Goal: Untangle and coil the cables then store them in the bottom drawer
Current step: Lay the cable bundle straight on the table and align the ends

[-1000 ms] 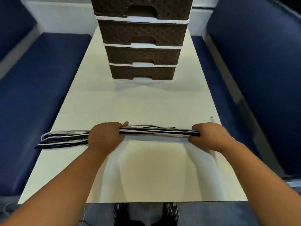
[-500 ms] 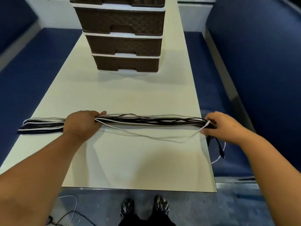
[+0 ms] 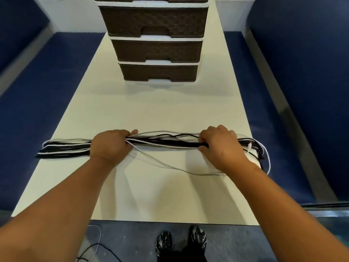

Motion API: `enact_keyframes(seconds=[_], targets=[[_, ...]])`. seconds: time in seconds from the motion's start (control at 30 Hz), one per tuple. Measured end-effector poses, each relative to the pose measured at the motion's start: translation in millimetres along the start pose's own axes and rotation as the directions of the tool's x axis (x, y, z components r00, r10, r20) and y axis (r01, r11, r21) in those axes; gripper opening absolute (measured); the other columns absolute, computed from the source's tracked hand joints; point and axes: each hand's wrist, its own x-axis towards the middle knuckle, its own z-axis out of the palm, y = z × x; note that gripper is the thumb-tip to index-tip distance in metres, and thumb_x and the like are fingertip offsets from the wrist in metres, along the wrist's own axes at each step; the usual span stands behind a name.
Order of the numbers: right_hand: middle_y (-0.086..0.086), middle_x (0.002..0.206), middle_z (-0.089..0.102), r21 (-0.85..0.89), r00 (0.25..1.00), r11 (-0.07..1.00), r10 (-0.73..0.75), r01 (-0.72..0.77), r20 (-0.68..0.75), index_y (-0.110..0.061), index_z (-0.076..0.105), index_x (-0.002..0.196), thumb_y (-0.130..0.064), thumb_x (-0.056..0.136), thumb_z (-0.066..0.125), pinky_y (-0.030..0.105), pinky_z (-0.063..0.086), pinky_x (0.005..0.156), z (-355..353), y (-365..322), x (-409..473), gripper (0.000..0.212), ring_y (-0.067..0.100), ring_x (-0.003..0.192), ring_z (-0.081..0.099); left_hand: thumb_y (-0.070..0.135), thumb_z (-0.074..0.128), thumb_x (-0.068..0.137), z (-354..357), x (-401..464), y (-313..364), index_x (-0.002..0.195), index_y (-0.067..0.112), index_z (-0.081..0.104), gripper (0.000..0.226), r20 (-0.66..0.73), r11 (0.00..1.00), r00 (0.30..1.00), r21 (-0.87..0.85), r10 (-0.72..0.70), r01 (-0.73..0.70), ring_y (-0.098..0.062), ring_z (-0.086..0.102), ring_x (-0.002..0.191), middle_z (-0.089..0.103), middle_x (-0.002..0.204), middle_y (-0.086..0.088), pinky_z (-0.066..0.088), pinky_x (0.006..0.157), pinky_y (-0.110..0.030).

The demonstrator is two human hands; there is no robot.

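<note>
The left hand [image 3: 110, 146] and right hand [image 3: 220, 146] are each gripping one cable bundle [image 3: 166, 141] lying across the bench [image 3: 170, 110]; the bottom drawer [image 3: 159, 73] is sitting closed among four visible drawers.

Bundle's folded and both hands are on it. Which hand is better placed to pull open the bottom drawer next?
Probably the right hand: it grips the cable bundle nearly in line with the shut bottom drawer. The left hand clamps mid-bundle and could likely keep holding it alone.

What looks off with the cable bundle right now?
One white strand sags loose out of the cable bundle between the left hand and right hand, and loops spill over the table edge at right.
</note>
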Motion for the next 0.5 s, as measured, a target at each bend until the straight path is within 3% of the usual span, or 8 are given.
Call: enact_keyframes(seconds=[0.07, 0.27, 0.37, 0.5], targets=[[-0.005, 0.084, 0.055, -0.007, 1.000, 1.000, -0.020, 0.020, -0.015, -0.024, 0.056, 0.084, -0.032, 0.088, 0.054, 0.033, 0.027, 0.072, 0.3, 1.7, -1.0, 0.010, 0.020, 0.086, 0.042, 0.042, 0.044, 0.096, 0.6, 0.5, -0.6, 0.103, 0.021, 0.072, 0.036, 0.014, 1.000, 1.000, -0.008, 0.002, -0.002, -0.035, 0.063, 0.086, 0.072, 0.093, -0.008, 0.039, 0.063, -0.032], [0.004, 0.062, 0.052, -0.057, 0.994, 0.996, -0.059, 0.064, 0.088, -0.015, 0.045, 0.061, -0.038, 0.086, 0.053, 0.031, 0.026, 0.061, -32.1, 14.2, -5.9, 0.035, 0.022, 0.063, 0.042, 0.044, 0.042, 0.098, 1.3, 0.0, -3.5, 0.097, 0.020, 0.072, 0.038, -0.019, 0.999, 1.000, -0.031, 0.019, -0.020, -0.036, 0.063, 0.086, 0.072, 0.091, -0.010, 0.036, 0.062, -0.032], [0.006, 0.055, 0.050, -0.016, 0.989, 0.995, 0.099, -0.098, 0.111, -0.012, 0.046, 0.059, -0.034, 0.088, 0.055, 0.030, 0.026, 0.051, -52.7, 44.6, -12.0, 0.038, 0.023, 0.057, 0.045, 0.044, 0.042, 0.098, 0.9, 0.4, -3.8, 0.100, 0.022, 0.072, 0.037, -0.006, 0.998, 1.000, -0.051, 0.023, -0.023, -0.035, 0.063, 0.087, 0.072, 0.093, -0.008, 0.037, 0.063, -0.032], [0.012, 0.058, 0.046, 0.239, 0.938, 0.908, 0.345, -0.343, 0.036, -0.002, 0.048, 0.065, -0.024, 0.090, 0.060, 0.033, 0.029, 0.052, -69.1, 91.2, -25.9, 0.036, 0.022, 0.054, 0.037, 0.046, 0.038, 0.099, 1.3, 0.6, -5.4, 0.102, 0.023, 0.070, 0.039, 0.012, 0.999, 1.000, -0.046, 0.016, -0.015, -0.033, 0.063, 0.088, 0.072, 0.094, -0.005, 0.036, 0.064, -0.032]])
